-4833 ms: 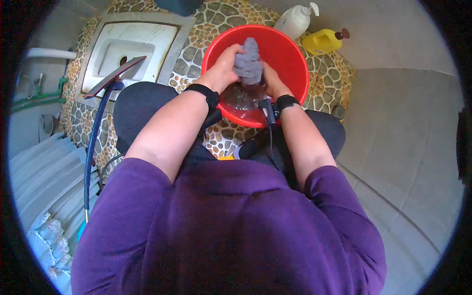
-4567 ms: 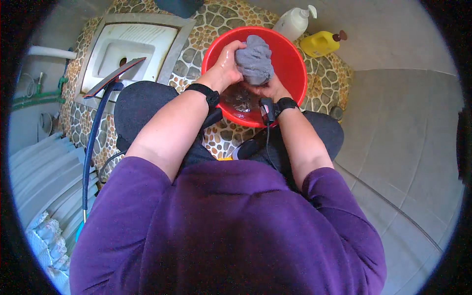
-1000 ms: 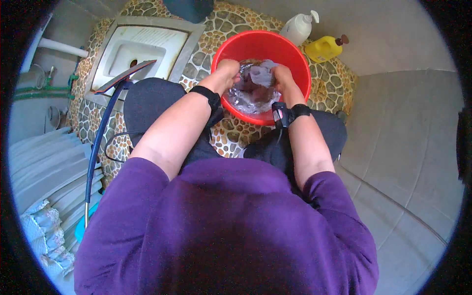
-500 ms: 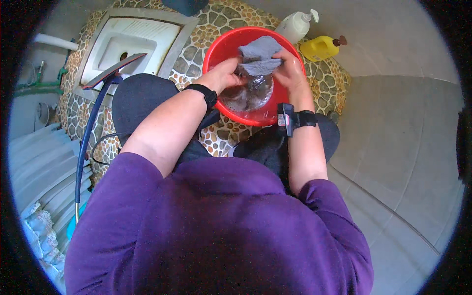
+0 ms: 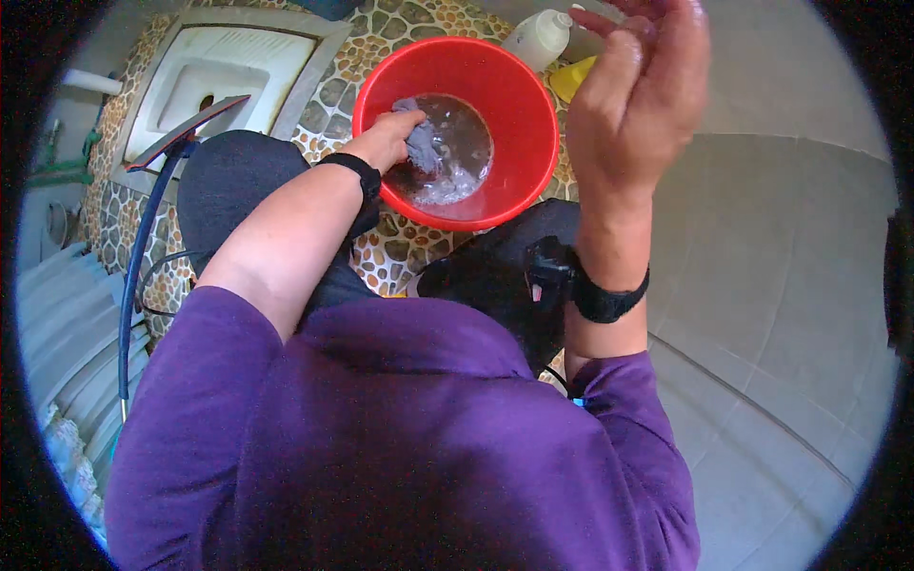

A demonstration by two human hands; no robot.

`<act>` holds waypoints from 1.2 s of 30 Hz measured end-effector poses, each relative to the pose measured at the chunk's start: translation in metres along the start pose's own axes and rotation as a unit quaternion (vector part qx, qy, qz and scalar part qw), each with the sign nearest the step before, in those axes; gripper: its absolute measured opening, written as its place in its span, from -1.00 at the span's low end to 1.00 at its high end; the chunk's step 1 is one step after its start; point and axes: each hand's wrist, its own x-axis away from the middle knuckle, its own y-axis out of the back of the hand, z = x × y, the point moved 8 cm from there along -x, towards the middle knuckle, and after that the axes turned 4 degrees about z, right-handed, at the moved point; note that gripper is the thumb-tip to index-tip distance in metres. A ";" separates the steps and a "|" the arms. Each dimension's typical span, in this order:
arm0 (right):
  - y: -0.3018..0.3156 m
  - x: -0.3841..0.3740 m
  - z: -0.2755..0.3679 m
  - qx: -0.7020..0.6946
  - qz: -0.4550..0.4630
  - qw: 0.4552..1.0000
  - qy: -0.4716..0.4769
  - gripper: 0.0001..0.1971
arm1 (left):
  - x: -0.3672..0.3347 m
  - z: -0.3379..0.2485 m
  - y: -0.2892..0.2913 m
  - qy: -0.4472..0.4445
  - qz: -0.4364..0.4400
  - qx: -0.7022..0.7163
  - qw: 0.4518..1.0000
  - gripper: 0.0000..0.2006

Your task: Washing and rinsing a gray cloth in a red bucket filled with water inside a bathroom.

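Observation:
My left hand [image 5: 387, 139] reaches over the left rim of a red basin [image 5: 522, 133] and is closed on a grey cloth [image 5: 422, 147]. The cloth hangs bunched, its lower part down at the murky, foamy water [image 5: 464, 133]. Wet and holding nothing, my right hand [image 5: 640, 100] is raised high to the right of the basin, close to the camera. Its fingers are loosely bent and apart, with the fingertips near the top edge of the picture. Both wrists wear black straps.
Behind the basin stand a white pump bottle [image 5: 539, 38] and a yellow bottle [image 5: 569, 78], the latter partly hidden by my right hand. A squat toilet [image 5: 276, 49] lies at the far left, with a long-handled squeegee [image 5: 150, 233] in front. A grey wall [image 5: 762, 190] rises on the right.
My right hand has let go of the cloth and lifted away to the right, toward the camera. My left hand has lowered the cloth toward the water on the basin's left side.

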 end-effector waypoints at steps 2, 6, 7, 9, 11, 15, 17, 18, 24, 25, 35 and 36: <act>0.001 -0.007 0.024 0.003 0.012 0.997 0.082 -0.62 | -0.007 0.006 0.000 0.002 0.023 -0.011 1.000 -0.79; -0.011 -0.010 0.040 0.016 0.010 0.993 0.112 -0.63 | -0.015 0.006 0.005 0.012 0.030 -0.040 0.999 -0.82; -0.012 -0.010 0.039 0.013 0.008 0.994 0.105 -0.64 | -0.014 0.005 0.005 0.007 0.032 -0.041 0.999 -0.81; -0.009 -0.007 0.025 -0.029 -0.002 0.999 0.043 -0.67 | -0.003 0.004 -0.007 0.004 0.016 -0.053 0.998 -0.81; -0.003 -0.005 0.009 -0.095 -0.031 0.992 -0.074 -0.69 | 0.017 0.002 -0.022 0.002 -0.021 -0.074 0.997 -0.80; -0.013 0.002 -0.006 -0.269 -0.091 0.925 -0.251 -0.72 | 0.015 -0.001 -0.012 -0.005 -0.024 -0.055 0.998 -0.77; -0.013 0.005 -0.018 -0.366 -0.075 0.884 -0.281 -0.73 | 0.012 0.001 -0.008 -0.002 -0.040 -0.058 0.998 -0.76; -0.012 0.007 -0.023 -0.411 -0.070 0.859 -0.297 -0.73 | 0.010 0.001 -0.009 -0.002 -0.031 -0.057 0.998 -0.75; -0.024 0.015 -0.040 -0.378 -0.079 0.863 -0.325 -0.74 | 0.003 0.006 -0.006 0.005 -0.023 -0.068 0.997 -0.72; -0.028 0.016 -0.044 -0.393 -0.055 0.856 -0.332 -0.74 | 0.002 0.006 0.000 0.005 -0.034 -0.079 0.996 -0.72; -0.098 0.134 -0.185 0.215 0.323 0.883 -0.266 -0.73 | 0.035 0.002 -0.011 -0.031 -0.056 -0.083 0.995 -0.71; -0.072 0.122 -0.211 0.231 0.239 0.881 -0.336 -0.73 | 0.037 0.001 -0.017 -0.027 -0.052 -0.061 0.996 -0.70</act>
